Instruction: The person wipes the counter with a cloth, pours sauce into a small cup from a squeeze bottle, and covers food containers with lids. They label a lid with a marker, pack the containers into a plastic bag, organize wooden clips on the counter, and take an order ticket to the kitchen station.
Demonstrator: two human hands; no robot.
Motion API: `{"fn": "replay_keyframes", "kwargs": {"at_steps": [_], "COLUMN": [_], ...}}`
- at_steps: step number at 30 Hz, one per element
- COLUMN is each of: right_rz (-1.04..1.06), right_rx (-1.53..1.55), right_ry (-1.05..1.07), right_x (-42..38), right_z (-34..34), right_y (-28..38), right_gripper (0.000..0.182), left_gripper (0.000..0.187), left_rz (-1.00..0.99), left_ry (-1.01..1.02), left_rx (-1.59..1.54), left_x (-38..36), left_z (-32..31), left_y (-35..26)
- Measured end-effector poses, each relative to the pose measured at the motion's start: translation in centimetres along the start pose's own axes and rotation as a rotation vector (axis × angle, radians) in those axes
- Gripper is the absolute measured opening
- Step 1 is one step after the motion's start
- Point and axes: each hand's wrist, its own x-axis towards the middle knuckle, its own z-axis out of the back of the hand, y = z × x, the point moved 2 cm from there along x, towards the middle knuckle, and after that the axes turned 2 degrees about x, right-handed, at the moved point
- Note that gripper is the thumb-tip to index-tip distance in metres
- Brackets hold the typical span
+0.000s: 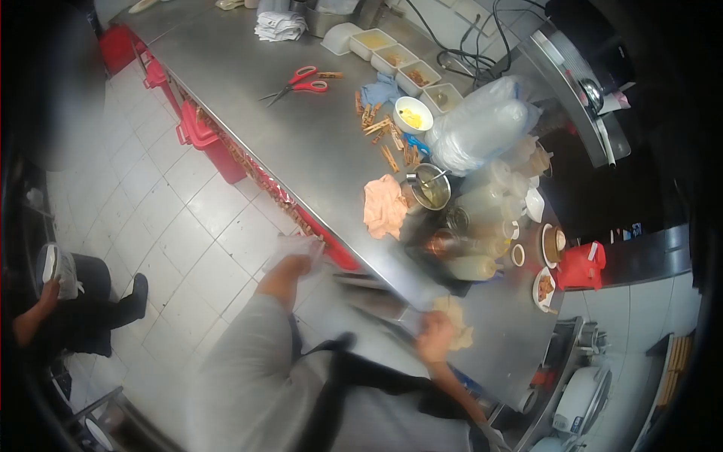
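My right hand point(434, 337) is closed on a pale yellowish cloth point(456, 315) that lies on the steel counter point(241, 90). It is blurred by motion. Off the counter's front edge, over the floor, is my left hand point(298, 261). Thin clear plastic point(290, 247) surrounds it; whether this is a bag or a glove I cannot make out, and the fingers are hidden. Squeeze bottles point(471, 267) stand beyond my right hand. A peach-coloured cloth point(385, 206) lies crumpled beside a metal pot point(432, 187) with a spoon in it.
Red-handled scissors point(300, 85), wooden clothespins point(389, 157), a white bowl point(413, 115) and a large clear plastic bag point(482, 124) occupy the counter. A plate of food point(544, 290) sits at its right end. Red bins point(215, 147) line the front edge. Another person's leg point(124, 309) shows at left.
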Motion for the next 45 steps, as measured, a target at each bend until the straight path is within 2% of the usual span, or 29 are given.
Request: {"fn": "replay_keyframes", "kwargs": {"at_steps": [5, 11, 14, 15, 18, 20, 22, 24, 26, 27, 28, 31, 32, 34, 35, 37, 41, 44, 45], "right_rz": [-0.012, 0.002, 0.005, 0.004, -0.013, -0.242, -0.054, -0.239, -0.242, -0.151, -0.058, -0.038, -0.162, -0.344, -0.379, -0.391, -0.409, -0.382, -0.423], "right_rx": [0.017, 0.023, 0.032, 0.038, 0.074, 0.299, 0.15, 0.325, 0.372, 0.33, 0.286, 0.183, 0.258, 0.245, 0.283, 0.398, 0.548, 0.568, 0.559], "right_ry": [-0.014, -0.045, -0.062, -0.064, -0.06, 0.008, -0.082, 0.009, 0.001, -0.056, -0.111, -0.062, -0.017, 0.192, 0.214, 0.176, -0.001, -0.04, -0.065], "right_x": [-0.5, -0.6, -0.3, -0.5, -0.6, -1.5, -1.0, -1.2, -1.2, -0.6, 0.1, 0.0, 1.4, 2.8, 4.0, 7.3, 13.9, 17.0, 17.3], "right_z": [-0.1, 0.0, 0.8, 0.8, 0.3, -1.2, -0.2, -0.8, -1.0, 0.2, 1.1, 1.4, 3.2, 3.3, 3.5, 4.1, 2.6, 1.4, 1.1], "right_y": [0.1, 0.0, 0.6, 0.5, 0.0, -1.3, -0.4, -1.4, -1.5, -0.7, -0.1, -0.2, 2.2, 4.7, 6.4, 10.2, 16.8, 19.6, 20.4], "right_gripper": [0.048, 0.048, 0.046, 0.046, 0.046, 0.047, 0.047, 0.047, 0.046, 0.046, 0.045, 0.039, 0.028, 0.023, 0.021, 0.019, 0.017, 0.016, 0.015], "left_gripper": [0.055, 0.055, 0.054, 0.053, 0.051, 0.049, 0.046, 0.041, 0.042, 0.042, 0.042, 0.041, 0.039, 0.035, 0.032, 0.029, 0.041, 0.037, 0.034], "left_rz": [-0.123, -0.195, -0.127, -0.101, -0.039, -0.034, -0.013, 0.005, -0.111, -0.168, -0.235, -0.435, -0.457, -0.513, -0.55, -0.585, -0.239, -0.256, -0.247], "left_ry": [0.262, 0.501, 0.422, 0.425, 0.378, 0.28, 0.236, 0.224, 0.376, 0.453, 0.413, 0.277, 0.314, 0.37, 0.385, 0.172, -0.766, -0.917, -0.853], "left_rx": [0.025, 0.026, 0.197, 0.138, 0.052, 0.107, 0.194, 0.309, 0.364, 0.389, 0.333, 0.169, 0.091, -0.055, -0.121, -0.064, 0.026, 0.134, 0.123], "left_x": [7.1, 1.7, -2.1, -2.5, -1.6, 0.4, -2.6, -4.3, -2.9, -2.7, -2.7, -3.4, -4.3, -5.5, -4.8, -0.8, 10.2, 14.2, 15.8], "left_z": [-8.5, 0.6, 3.7, 3.0, -1.4, -6.6, -2.9, 0.7, 0.4, 0.7, 1.4, 6.2, 10.0, 19.0, 22.6, 28.0, 34.3, 36.4, 36.4], "left_y": [5.0, 0.0, -2.5, -2.4, 0.2, 3.6, 1.3, -1.1, -0.7, -0.6, -0.5, 0.0, -0.2, -0.4, 0.3, 3.2, 9.2, 9.6, 10.2]}}
